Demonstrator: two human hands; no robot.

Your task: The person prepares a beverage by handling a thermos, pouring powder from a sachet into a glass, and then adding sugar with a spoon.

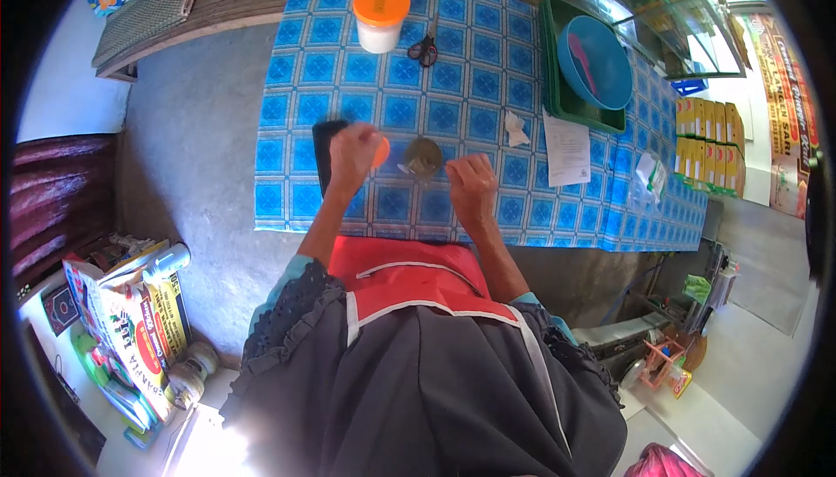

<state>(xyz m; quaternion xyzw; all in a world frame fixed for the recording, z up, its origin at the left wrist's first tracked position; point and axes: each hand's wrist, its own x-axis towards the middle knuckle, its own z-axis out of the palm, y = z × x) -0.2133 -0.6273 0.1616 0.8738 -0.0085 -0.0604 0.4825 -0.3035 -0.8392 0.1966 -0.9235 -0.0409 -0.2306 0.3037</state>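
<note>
My left hand hovers over a dark, flat object near the table's front edge. Its fingers are bent together, and whatever may be between them is hidden. An orange round item shows partly from behind that hand. Between my hands is a small, round, see-through container with a brownish look and glossy, clear material at its lower edge. Just to its right, my right hand has curled fingers with the fingertips towards it. No held object can be made out there.
Farther back stand a clear jar with an orange lid and black-handled scissors. To the right are crumpled white paper, a printed sheet, and a blue basin with a pink spatula in green trays. Yellow boxes lie beyond.
</note>
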